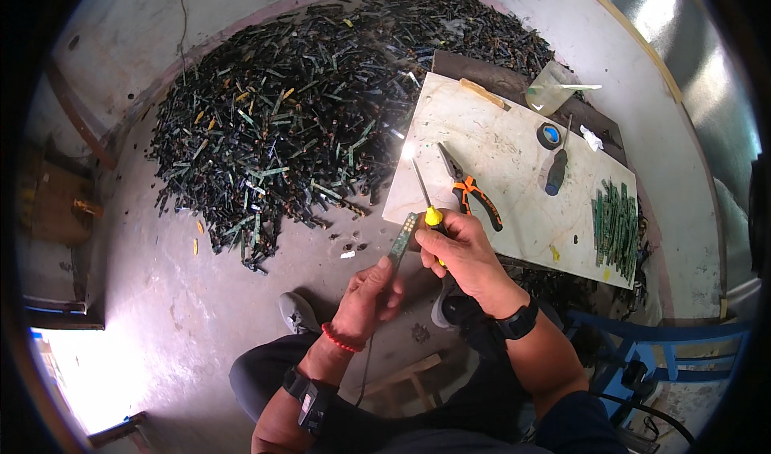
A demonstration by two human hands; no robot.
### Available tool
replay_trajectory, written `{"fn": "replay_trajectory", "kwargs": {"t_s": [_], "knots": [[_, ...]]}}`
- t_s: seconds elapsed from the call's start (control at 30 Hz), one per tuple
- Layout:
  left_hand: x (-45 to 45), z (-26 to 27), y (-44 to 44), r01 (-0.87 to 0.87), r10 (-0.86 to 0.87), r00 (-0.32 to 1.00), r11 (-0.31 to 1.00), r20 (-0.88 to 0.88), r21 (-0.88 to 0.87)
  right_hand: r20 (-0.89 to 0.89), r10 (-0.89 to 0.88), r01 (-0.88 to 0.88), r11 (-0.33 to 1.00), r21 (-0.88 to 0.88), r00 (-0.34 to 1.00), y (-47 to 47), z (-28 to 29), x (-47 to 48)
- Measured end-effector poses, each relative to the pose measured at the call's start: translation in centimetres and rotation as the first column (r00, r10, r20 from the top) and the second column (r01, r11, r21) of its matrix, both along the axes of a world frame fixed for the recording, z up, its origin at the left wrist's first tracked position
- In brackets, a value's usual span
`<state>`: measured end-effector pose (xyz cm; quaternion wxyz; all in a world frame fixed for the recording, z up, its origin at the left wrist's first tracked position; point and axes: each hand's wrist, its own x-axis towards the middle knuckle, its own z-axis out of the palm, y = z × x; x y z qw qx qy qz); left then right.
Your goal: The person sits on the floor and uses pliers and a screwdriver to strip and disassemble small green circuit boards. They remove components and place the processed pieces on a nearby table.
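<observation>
A narrow green circuit board [402, 238] with gold pads at its upper end is pinched between the thumb and fingers of my left hand [368, 294]. Close beside it, my right hand [461, 246] grips a screwdriver [432, 214] with a yellow and black handle. The screwdriver's shaft points up and away, over the left edge of a pale stone-like board [518, 219]. Just beyond my right hand, long-nose pliers [467, 186] with orange and black handles lie on that board. My fingers hide the lower part of the circuit board and most of the screwdriver handle.
A large heap of circuit strips [289, 116] covers the floor ahead and left. The work surface carries a second screwdriver [558, 171], a tape roll [549, 135], a wooden stick [485, 94] and stacked green strips [615, 232]. Behind stands a plastic container [549, 89]; a blue chair [656, 345] is at right.
</observation>
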<state>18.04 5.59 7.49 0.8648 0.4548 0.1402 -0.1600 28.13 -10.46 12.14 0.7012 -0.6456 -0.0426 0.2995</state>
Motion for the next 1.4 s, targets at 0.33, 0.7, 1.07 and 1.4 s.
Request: {"fn": "replay_trajectory", "kwargs": {"t_s": [0.33,0.7,1.07,1.4], "knots": [[0.1,0.6,-0.2,0.018,-0.016,0.999,0.999,-0.038,0.039,-0.010,-0.047,0.047,0.996,0.071,0.999,0.4,0.2,0.0],[0.3,1.3,-0.1,0.064,-0.066,0.998,0.995,0.019,0.080,0.046,0.052,-0.055,0.996,0.076,0.998,-0.4,0.5,0.8],[-0.5,0.8,-0.1,0.088,-0.102,0.991,0.985,-0.089,-0.150,-0.150,0.040,0.004,0.960,0.281,0.988,0.0,-0.4,0.5],[-1.7,1.1,-0.1,0.129,-0.172,0.977,0.946,-0.122,-0.298,-0.394,0.108,0.126,0.843,0.523,0.913,0.6,-1.5,-0.4]]}}
